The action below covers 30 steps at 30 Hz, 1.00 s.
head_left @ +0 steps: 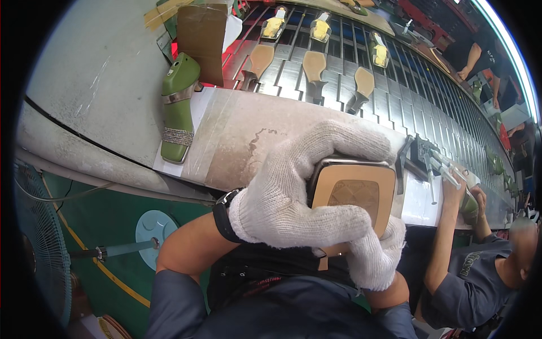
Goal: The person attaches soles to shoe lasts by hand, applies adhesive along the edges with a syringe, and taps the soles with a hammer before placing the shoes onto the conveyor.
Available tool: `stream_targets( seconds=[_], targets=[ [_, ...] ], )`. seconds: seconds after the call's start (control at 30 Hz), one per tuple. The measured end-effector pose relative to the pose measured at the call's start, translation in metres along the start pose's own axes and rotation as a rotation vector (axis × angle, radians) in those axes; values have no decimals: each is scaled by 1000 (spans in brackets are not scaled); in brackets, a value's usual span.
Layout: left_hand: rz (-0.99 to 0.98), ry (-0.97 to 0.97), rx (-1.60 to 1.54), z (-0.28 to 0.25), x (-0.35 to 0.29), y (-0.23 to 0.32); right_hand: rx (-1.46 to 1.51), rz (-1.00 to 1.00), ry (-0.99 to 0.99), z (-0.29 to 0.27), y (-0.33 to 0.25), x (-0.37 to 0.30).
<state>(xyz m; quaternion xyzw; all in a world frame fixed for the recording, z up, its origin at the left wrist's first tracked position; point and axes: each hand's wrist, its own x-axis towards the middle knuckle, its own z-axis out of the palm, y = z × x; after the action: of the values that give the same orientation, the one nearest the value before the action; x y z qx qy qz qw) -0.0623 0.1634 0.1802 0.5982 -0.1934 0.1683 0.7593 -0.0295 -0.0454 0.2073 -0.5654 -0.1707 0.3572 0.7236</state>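
Observation:
A shoe with a square-toed tan sole (322, 192) is held at the table's near edge, sole up, with a patterned oval patch and a dark rim. My left hand (282, 195), in a white knit glove, is wrapped round its left side, fingers along the far edge and thumb across the near part. Also gloved, my right hand (378, 257) is closed on the near right side, its fingertips partly hidden. To the left, a green shoe last (180, 113) with glittery straps round it lies on white paper.
A slatted metal conveyor (285, 73) carries several tan soles with dark heels (314, 65) and yellow-filled clear pieces (320, 27). A brown board (201, 45) stands at its left end. Hand clamps (432, 161) lie to the right, beside a co-worker's arms (449, 209). A fan (45, 243) stands low left.

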Motion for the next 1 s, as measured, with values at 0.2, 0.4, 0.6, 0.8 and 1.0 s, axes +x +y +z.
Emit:
stream_targets(
  seconds=[0.2, 0.4, 0.6, 0.8, 1.0],
  targets=[
    [-24, 0, 21, 1, -2, 3, -27, -16, 9, 5, -3, -1],
    [-53, 67, -27, 6, -1, 12, -32, -43, -37, -5, 8, -3],
    [-86, 135, -11, 6, -4, 10, -103, 1, -33, -2, 7, -6],
    [-53, 130, 69, 9, -9, 13, -225, -27, -2, 1, 10, -7],
    [-107, 140, 59, 10, -15, 24, -368, -114, -8, 1, 16, -6]
  ],
)
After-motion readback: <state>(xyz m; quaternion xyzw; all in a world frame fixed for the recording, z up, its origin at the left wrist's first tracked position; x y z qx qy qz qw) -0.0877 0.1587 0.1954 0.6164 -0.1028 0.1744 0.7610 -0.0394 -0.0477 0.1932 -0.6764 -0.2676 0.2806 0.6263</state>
